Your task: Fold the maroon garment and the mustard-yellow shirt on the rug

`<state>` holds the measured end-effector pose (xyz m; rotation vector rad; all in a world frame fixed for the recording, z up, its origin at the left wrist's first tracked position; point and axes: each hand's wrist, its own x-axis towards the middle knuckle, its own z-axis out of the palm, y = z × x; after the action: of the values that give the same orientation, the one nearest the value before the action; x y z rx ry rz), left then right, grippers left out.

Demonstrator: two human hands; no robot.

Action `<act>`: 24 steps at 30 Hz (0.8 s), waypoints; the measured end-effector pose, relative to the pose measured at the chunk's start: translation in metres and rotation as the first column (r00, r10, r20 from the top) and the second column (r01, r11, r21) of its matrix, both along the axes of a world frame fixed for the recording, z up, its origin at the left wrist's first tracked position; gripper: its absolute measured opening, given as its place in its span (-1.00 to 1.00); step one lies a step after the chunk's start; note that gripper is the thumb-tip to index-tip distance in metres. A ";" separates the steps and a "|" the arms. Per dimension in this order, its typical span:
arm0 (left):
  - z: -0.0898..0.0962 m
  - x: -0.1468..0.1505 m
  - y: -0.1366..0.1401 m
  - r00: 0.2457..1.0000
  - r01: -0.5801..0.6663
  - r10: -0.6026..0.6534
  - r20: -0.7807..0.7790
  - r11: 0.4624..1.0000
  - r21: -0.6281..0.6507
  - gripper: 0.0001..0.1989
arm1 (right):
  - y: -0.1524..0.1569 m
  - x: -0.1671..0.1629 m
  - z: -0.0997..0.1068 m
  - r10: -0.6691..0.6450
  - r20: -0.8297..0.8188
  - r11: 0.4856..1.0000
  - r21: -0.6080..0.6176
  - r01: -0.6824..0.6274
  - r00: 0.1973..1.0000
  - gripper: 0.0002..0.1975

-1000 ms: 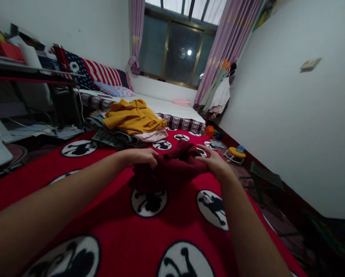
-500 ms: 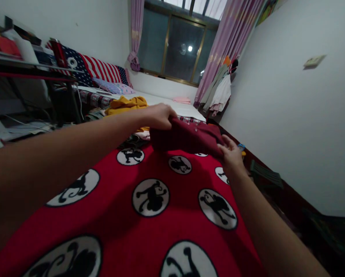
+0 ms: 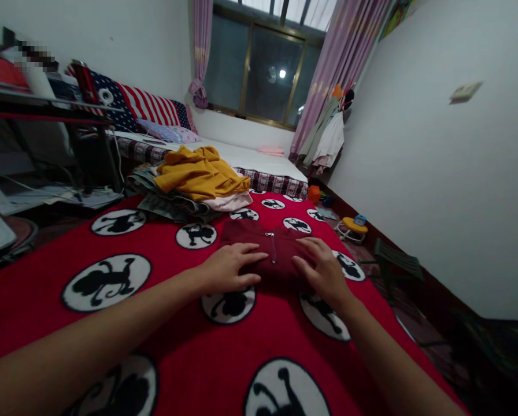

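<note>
A folded maroon garment (image 3: 280,245) with a short zip at its collar lies on the red blanket (image 3: 189,329), which is printed with black monkeys in white circles. My left hand (image 3: 233,267) rests on the garment's left part, fingers stretched out. On its right part lies my right hand (image 3: 324,268), fingers spread, palm down. The zip pull shows between the two hands. Beyond my left hand sits a heap of clothes (image 3: 172,202), with a mustard-yellow garment (image 3: 204,173) on top.
Behind the blanket stands a bed (image 3: 237,153) with a pale sheet below the window. A cluttered desk (image 3: 46,107) is at the left. On the right are a yellow stool (image 3: 354,225) and a dark green folding chair (image 3: 398,260). Clothes (image 3: 330,138) hang by the curtain.
The maroon garment, held up by both hands before, now lies folded on the blanket. Both hands have let go of its edges, come down and nearer, and lie flat on it.
</note>
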<state>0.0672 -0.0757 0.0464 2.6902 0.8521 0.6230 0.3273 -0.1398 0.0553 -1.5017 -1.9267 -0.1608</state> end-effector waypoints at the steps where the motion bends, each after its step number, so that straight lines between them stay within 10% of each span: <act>1: -0.009 0.000 -0.002 1.000 0.004 -0.004 -0.029 1.000 0.008 -0.39 | -0.001 -0.008 -0.008 0.031 0.018 0.999 -0.011 -0.031 0.999 -0.68; 14: -0.014 0.006 0.005 0.969 -0.179 0.187 0.162 0.982 -0.066 -0.65 | -0.011 -0.024 -0.033 -0.035 -0.069 0.999 -0.035 0.032 0.997 -0.81; 24: -0.035 -0.011 0.062 0.741 -0.669 0.666 0.077 0.743 0.010 -0.50 | 0.020 0.021 -0.050 -0.479 -0.098 0.877 -0.083 0.473 0.872 -0.43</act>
<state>0.0564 -0.0142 0.0112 2.3128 1.8307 0.8663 0.3485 -0.1195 0.0052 -1.9609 -1.4473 -0.2317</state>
